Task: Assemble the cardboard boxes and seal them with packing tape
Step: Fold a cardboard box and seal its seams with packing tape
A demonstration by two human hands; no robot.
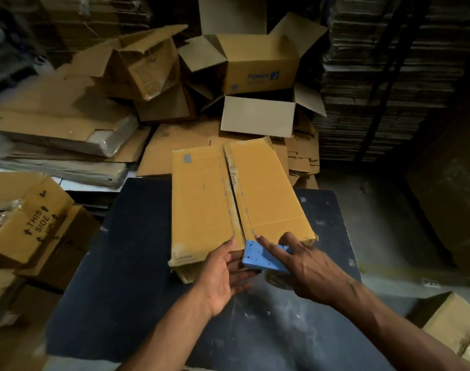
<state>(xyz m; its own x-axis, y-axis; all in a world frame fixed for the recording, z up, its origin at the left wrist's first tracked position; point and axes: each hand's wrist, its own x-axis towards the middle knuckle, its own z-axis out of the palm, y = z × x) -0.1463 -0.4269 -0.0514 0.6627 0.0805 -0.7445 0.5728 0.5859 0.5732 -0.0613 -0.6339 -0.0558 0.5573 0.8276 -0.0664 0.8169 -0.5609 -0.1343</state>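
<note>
Cardboard box lies on the dark counter, flaps meeting — left hand steadies its near end, fingers relaxed, while right hand holds the blue tape dispenser at the seam's start.

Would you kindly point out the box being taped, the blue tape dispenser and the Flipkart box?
Box being taped (pixel 201 204), head view, on its left top flap.
Blue tape dispenser (pixel 258 257), head view, on its blue body.
Flipkart box (pixel 260 73), head view, on its printed side wall.
</note>
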